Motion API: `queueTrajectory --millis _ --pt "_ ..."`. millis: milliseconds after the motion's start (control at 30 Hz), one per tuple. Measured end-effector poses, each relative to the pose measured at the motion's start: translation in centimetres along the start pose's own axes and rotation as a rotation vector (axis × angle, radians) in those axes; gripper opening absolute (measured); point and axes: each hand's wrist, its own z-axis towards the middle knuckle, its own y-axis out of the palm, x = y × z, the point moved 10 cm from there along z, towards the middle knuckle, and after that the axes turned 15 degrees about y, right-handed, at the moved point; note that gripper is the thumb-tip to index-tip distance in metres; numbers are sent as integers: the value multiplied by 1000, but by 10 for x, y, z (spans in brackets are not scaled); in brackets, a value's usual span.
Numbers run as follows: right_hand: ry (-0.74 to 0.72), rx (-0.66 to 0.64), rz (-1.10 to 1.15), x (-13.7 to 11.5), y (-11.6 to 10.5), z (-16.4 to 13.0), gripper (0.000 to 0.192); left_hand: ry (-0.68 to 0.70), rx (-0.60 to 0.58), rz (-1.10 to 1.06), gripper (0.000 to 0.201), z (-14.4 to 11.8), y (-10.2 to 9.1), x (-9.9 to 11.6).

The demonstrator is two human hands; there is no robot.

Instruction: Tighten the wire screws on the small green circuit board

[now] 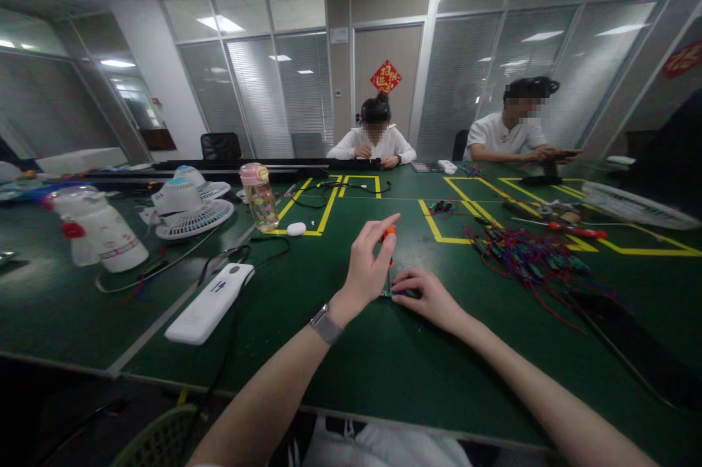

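Left hand [366,267] grips an orange-handled screwdriver [388,248] upright over a small board [390,294]; right hand [425,295] pins that board flat. Fastening is judged in progress; next needs steady downward pressure.

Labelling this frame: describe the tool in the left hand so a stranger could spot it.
On the green table, just ahead of the near edge, the left hand with a wristwatch holds a small screwdriver upright over a small part under the right hand. Its orange handle sets it apart from the red-handled screwdriver lying flat farther right.
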Motion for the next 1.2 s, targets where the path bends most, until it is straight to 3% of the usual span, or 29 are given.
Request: queueTrajectory --millis 167,433,1200 --pt "-4 -1 0 1 1 0 13 -47 5 -66 34 -2 3 -8" --pt "-11 10 4 0 0 -1 11 21 -17 62 23 4 1 6" --pt "-21 0 1 4 2 1 12 -1 -30 75 25 3 2 0"
